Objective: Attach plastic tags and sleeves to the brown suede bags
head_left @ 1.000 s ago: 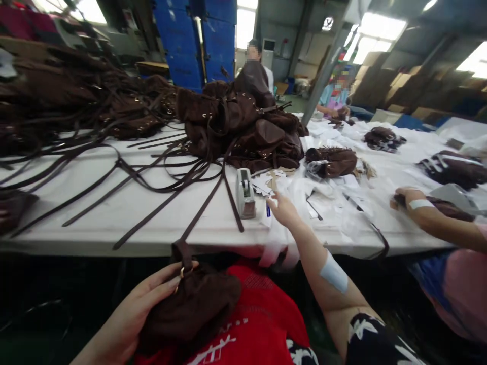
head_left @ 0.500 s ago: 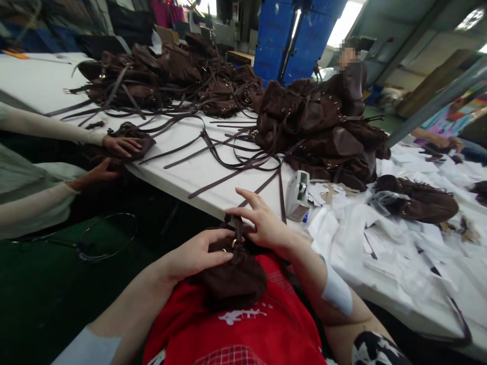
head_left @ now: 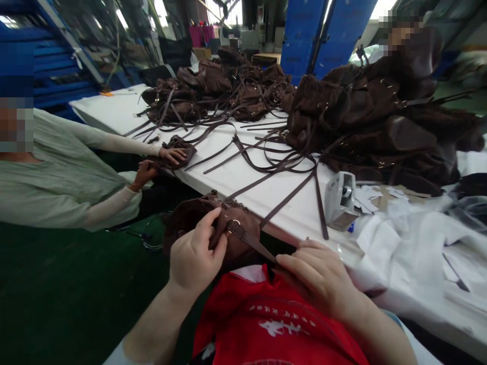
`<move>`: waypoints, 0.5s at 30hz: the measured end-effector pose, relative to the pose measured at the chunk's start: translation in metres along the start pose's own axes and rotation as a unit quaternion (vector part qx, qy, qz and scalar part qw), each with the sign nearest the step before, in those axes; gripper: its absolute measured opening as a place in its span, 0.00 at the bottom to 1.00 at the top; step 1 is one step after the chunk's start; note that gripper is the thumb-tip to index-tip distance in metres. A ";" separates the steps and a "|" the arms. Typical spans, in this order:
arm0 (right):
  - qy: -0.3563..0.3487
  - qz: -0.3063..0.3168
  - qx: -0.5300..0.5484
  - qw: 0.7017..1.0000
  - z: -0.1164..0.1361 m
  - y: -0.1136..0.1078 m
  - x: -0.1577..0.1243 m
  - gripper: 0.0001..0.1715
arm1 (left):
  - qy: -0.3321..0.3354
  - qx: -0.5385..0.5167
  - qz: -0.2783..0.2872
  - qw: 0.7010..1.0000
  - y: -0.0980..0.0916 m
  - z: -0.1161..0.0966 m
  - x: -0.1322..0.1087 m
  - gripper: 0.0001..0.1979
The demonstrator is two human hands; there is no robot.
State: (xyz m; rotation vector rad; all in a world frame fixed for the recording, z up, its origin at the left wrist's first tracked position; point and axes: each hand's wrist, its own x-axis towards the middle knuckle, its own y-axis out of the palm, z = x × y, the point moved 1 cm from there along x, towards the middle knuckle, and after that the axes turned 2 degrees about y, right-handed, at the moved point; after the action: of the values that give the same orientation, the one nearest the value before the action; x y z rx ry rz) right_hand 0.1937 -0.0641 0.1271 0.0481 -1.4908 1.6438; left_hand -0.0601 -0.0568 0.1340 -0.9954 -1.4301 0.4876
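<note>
A small brown suede bag (head_left: 190, 215) is lifted in front of my chest, just below the white table's edge (head_left: 266, 203). My left hand (head_left: 196, 256) grips its top next to a metal ring, fingers closed round the suede. My right hand (head_left: 317, 276) pinches the brown strap (head_left: 251, 242) that runs from the ring, pulled taut toward my red top. A grey tape dispenser (head_left: 340, 200) stands on the table just beyond my right hand.
Piles of brown bags (head_left: 380, 121) and loose straps (head_left: 266, 157) cover the table's middle and far end. White paper sheets (head_left: 418, 238) lie at the right. A person in a pale green top (head_left: 57, 177) sits at the left, hands on another brown bag (head_left: 178, 149).
The view has swung left. The bag has risen from my lap to the table edge. My right hand moved from the table to the strap and now pulls it tight.
</note>
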 end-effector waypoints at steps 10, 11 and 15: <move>0.002 -0.028 0.012 1.000 0.002 0.003 -0.007 0.06 | 0.052 0.008 -0.023 0.998 -0.005 -0.004 0.003 0.21; 0.007 -0.031 0.013 0.999 0.001 0.003 -0.008 0.06 | 0.055 0.008 -0.019 0.998 -0.005 -0.004 0.004 0.21; 0.037 -0.032 0.028 0.998 -0.004 0.003 -0.014 0.13 | 0.007 -0.002 -0.006 1.000 -0.005 -0.005 0.015 0.19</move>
State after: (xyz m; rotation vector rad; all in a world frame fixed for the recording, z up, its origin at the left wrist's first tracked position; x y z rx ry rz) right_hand 0.2021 -0.0687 0.1158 0.0651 -1.3742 1.6183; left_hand -0.0549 -0.0493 0.1477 -0.9916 -1.4239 0.4688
